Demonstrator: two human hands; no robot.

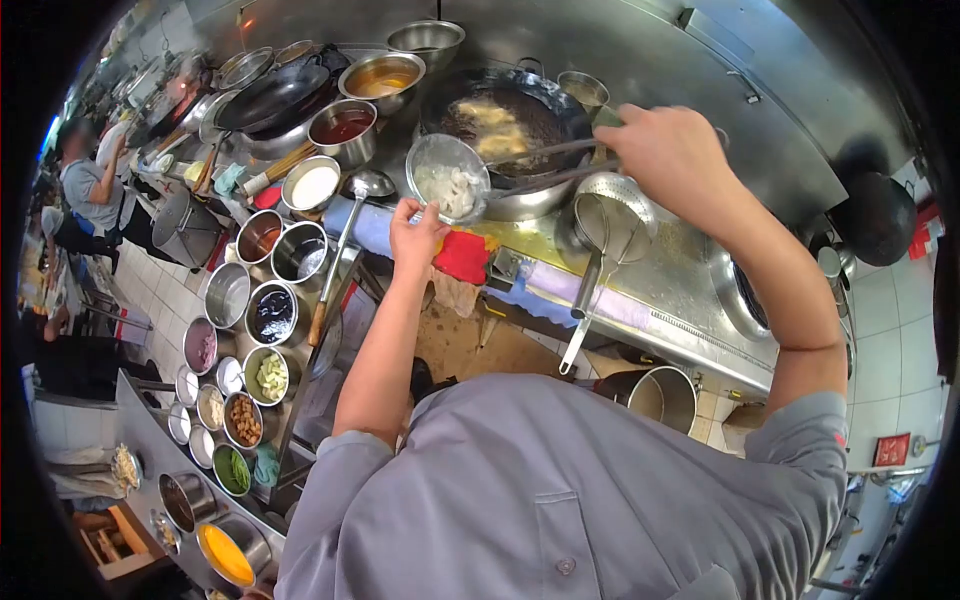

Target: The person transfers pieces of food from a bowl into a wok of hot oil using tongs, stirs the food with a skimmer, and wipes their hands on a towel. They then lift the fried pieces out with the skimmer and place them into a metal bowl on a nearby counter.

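My left hand (415,235) grips the rim of a clear bowl (420,150) holding whitish pieces (450,190), close to the near left edge of a black wok (572,112). In the wok's dark oil lie golden battered pieces (492,125). My right hand (668,150) is closed around a pair of long dark chopsticks (552,152), which point left toward the bowl and the frying pieces. A small green thing (606,118) shows at that hand's fingers; I cannot make out what it is.
A strainer (590,285) rests right of the wok. Left of it stand bowls of red sauce (342,125) and amber liquid (382,76), with a ladle (370,184) nearby. Several ingredient pots, including dark sauce (273,312), line the left side. Another person (95,190) stands at far left.
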